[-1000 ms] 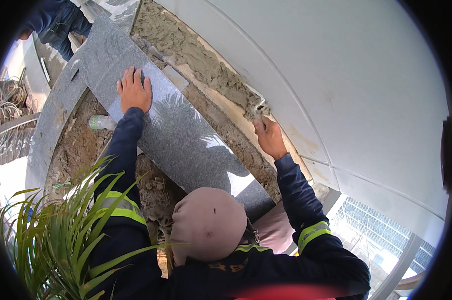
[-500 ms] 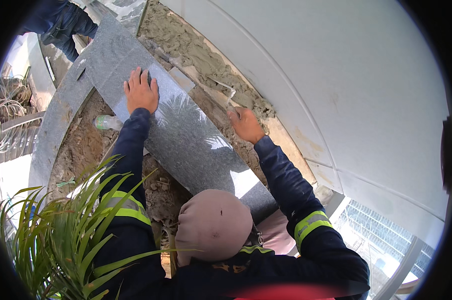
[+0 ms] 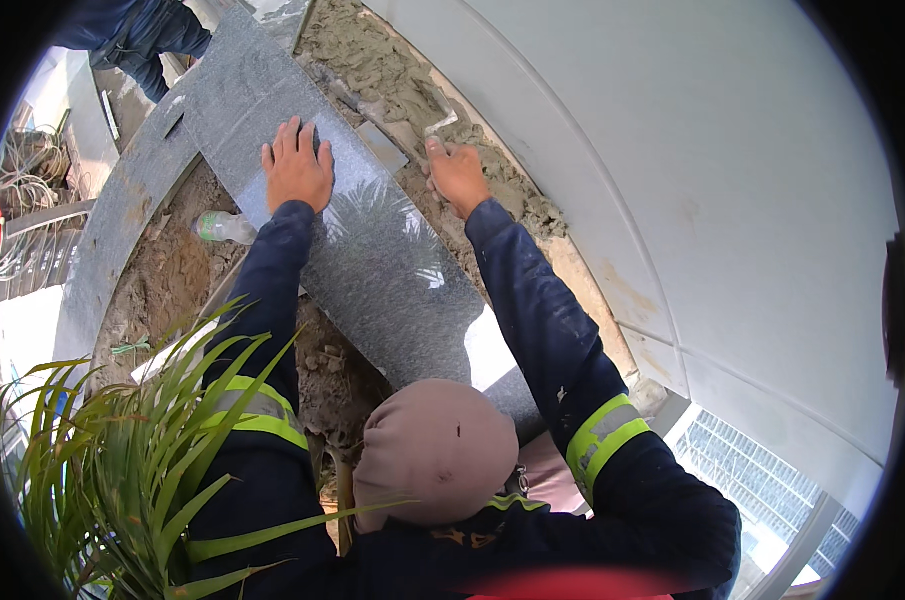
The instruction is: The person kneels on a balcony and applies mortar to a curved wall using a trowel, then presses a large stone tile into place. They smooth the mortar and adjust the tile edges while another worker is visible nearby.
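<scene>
A long grey granite slab (image 3: 383,290) runs diagonally across the middle, with leaf reflections on its polished face. My left hand (image 3: 299,170) lies flat on its upper part, fingers spread. Beyond the slab's right edge, my right hand (image 3: 458,178) is closed around the handle of a trowel (image 3: 441,123). The trowel's bent metal neck shows above the fist; its blade is hard to make out against the wet grey mortar (image 3: 373,60). A small grey stone piece (image 3: 383,147) lies between the slab and the mortar.
A pale curved wall (image 3: 693,200) borders the mortar on the right. A plastic bottle (image 3: 225,227) lies on soil by my left forearm. Palm leaves (image 3: 123,470) cover the lower left. Another person's dark trousers (image 3: 163,45) show at upper left. A rounded pinkish cloth shape (image 3: 438,450) sits below.
My right hand has moved up and left along the mortar with the trowel, its arm reaching farther out. My left hand stays flat on the slab. The view has shifted slightly.
</scene>
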Available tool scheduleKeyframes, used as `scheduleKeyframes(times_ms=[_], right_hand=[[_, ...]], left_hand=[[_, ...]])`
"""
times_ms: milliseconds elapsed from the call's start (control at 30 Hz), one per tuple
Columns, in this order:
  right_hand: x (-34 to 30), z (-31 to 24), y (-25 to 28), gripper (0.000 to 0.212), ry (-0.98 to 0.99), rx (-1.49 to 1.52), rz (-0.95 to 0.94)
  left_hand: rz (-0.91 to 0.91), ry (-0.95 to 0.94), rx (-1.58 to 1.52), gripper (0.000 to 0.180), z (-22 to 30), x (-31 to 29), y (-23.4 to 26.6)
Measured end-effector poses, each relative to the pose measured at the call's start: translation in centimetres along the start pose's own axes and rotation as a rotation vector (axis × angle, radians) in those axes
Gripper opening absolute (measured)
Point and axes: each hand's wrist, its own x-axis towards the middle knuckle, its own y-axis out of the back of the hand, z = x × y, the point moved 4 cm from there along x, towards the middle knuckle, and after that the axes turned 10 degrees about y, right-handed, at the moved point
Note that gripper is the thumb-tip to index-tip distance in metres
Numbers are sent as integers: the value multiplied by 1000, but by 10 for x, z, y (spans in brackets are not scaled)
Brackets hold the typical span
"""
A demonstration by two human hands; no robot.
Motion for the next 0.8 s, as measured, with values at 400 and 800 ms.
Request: scheduleKeyframes(times_ms=[400,800], right_hand=[[14,2,-16,43,225,-455,117],[-34,8,56,38,282,-875,-209]], left_hand=[[13,-12,13,48,1,-1,-1],[16,-8,31,47,-4,-2,-5]])
